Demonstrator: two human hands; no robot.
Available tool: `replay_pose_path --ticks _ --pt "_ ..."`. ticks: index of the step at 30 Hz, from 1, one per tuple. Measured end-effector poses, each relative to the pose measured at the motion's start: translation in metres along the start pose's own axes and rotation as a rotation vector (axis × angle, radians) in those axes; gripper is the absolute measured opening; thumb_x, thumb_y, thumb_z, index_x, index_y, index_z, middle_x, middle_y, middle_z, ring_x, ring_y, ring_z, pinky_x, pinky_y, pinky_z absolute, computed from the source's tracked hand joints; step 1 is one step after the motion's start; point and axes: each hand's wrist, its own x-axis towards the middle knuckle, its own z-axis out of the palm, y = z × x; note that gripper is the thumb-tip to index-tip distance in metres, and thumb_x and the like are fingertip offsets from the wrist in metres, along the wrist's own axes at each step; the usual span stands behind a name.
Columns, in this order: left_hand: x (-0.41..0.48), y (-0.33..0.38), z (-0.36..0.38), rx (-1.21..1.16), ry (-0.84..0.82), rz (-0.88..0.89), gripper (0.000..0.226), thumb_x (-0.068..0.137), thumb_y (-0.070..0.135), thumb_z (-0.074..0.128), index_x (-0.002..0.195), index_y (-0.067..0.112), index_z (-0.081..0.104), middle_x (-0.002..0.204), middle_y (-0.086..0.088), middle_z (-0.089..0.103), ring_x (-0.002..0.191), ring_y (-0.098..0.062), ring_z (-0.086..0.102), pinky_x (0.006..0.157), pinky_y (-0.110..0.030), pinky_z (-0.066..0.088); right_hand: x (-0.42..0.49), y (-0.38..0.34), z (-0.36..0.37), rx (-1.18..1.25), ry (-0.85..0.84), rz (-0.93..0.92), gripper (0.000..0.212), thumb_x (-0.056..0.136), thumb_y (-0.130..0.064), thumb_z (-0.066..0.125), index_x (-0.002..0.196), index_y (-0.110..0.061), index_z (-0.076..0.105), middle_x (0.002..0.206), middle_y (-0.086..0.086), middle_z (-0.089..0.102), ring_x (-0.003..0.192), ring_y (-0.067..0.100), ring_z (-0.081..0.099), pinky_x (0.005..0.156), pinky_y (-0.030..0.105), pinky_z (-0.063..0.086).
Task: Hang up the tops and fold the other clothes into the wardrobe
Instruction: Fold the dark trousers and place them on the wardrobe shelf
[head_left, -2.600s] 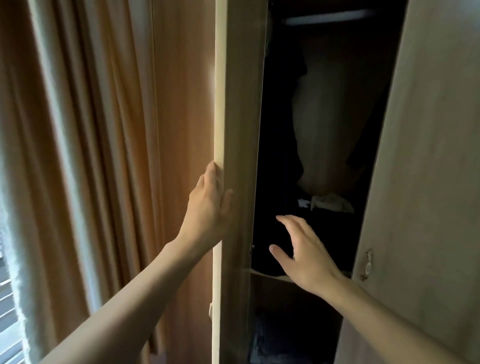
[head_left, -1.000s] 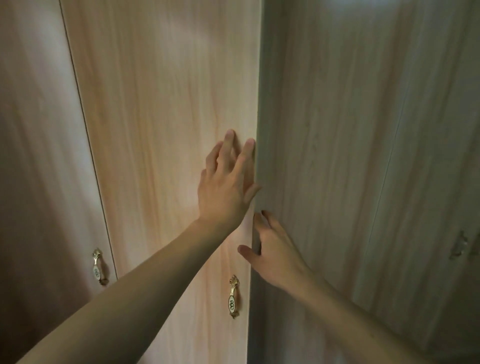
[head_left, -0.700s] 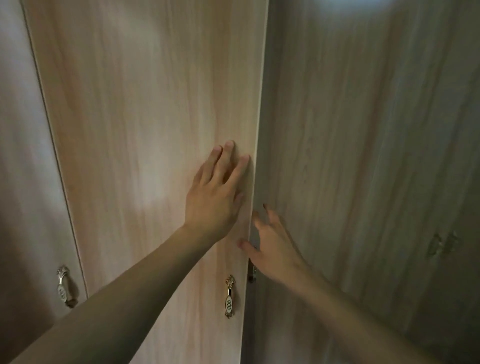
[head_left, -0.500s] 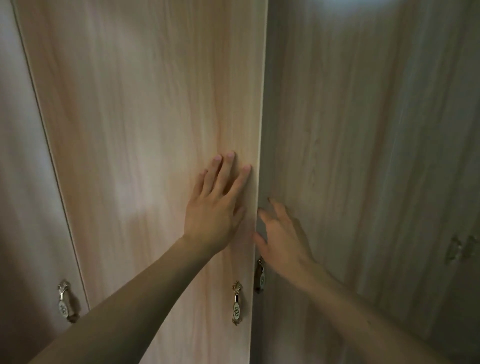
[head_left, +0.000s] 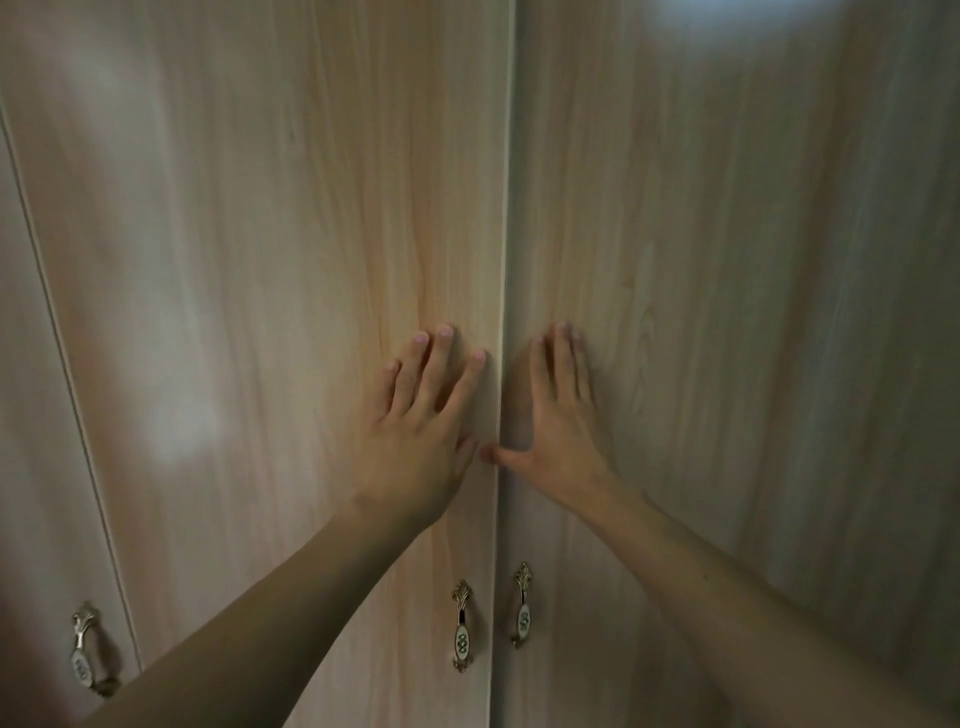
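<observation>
Two light wood-grain wardrobe doors fill the head view and meet at a vertical seam in the middle. My left hand (head_left: 415, 431) lies flat, fingers spread, on the left door (head_left: 270, 260). My right hand (head_left: 561, 421) lies flat on the right door (head_left: 727, 270), its thumb reaching the seam beside my left thumb. Neither hand holds anything. No clothes show; the wardrobe's inside is hidden behind the doors.
Small ornate brass handles hang below my hands: one on the left door (head_left: 461, 626), one on the right door (head_left: 522, 605). A third door (head_left: 31, 415) with its own handle (head_left: 85, 649) lies at the far left.
The open wardrobe with dark clothes inside has been closed. My right hand came out of the gap and now presses flat on the right door, which swung in to meet the left one.
</observation>
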Motion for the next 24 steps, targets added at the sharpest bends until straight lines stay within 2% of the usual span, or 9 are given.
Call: replay_pose_path --ticks 2,6,10,14,18,24 --pt "0.002 -0.001 0.006 0.013 0.0 0.001 0.098 0.086 0.052 0.066 0.16 0.026 0.008 0.167 -0.009 -0.006 0.154 -0.031 -0.005 0.122 -0.053 0.018 0.004 0.002 0.007 0.002 0.043 -0.011 0.138 0.07 -0.075 0.067 0.152 -0.011 -0.023 0.159 0.015 -0.031 0.147 0.03 -0.029 0.123 0.053 0.006" --pt "0.006 -0.004 0.016 0.026 0.013 0.009 0.095 0.087 0.051 0.065 0.16 0.028 0.008 0.167 -0.01 -0.005 0.154 -0.032 -0.004 0.122 -0.054 0.016 0.008 0.004 0.025 -0.016 0.162 -0.001 0.138 0.065 -0.074 0.069 0.156 -0.007 -0.011 0.163 0.018 -0.019 0.15 0.034 -0.017 0.122 0.057 0.01" --pt "0.008 -0.007 0.025 0.029 0.052 0.018 0.098 0.084 0.049 0.07 0.16 0.028 0.011 0.167 -0.011 -0.002 0.154 -0.032 -0.002 0.122 -0.053 0.015 0.013 0.006 0.038 0.022 0.238 -0.006 0.134 0.064 -0.076 0.06 0.156 -0.005 -0.006 0.163 0.018 -0.014 0.151 0.034 -0.013 0.121 0.057 0.007" --pt "0.008 -0.007 0.028 0.034 0.07 0.027 0.099 0.083 0.049 0.071 0.16 0.027 0.012 0.167 -0.012 -0.001 0.154 -0.034 -0.001 0.122 -0.054 0.013 0.014 0.006 0.039 0.043 0.244 -0.02 0.131 0.064 -0.076 0.055 0.156 -0.004 -0.006 0.163 0.019 -0.015 0.151 0.035 -0.014 0.122 0.058 0.005" --pt "0.008 -0.005 0.023 0.042 0.057 0.018 0.099 0.083 0.049 0.071 0.16 0.026 0.012 0.167 -0.013 -0.002 0.154 -0.034 -0.002 0.122 -0.054 0.012 0.012 0.005 0.035 0.032 0.229 -0.027 0.134 0.066 -0.074 0.064 0.156 -0.005 -0.008 0.163 0.018 -0.017 0.151 0.034 -0.016 0.122 0.057 0.004" --pt "0.01 0.001 0.009 0.045 -0.015 0.003 0.097 0.082 0.047 0.073 0.159 0.023 0.019 0.167 -0.015 0.0 0.153 -0.037 -0.001 0.121 -0.056 0.015 0.009 0.002 0.028 0.016 0.193 -0.008 0.135 0.067 -0.073 0.069 0.156 -0.006 -0.007 0.163 0.017 -0.018 0.151 0.033 -0.015 0.122 0.055 0.005"
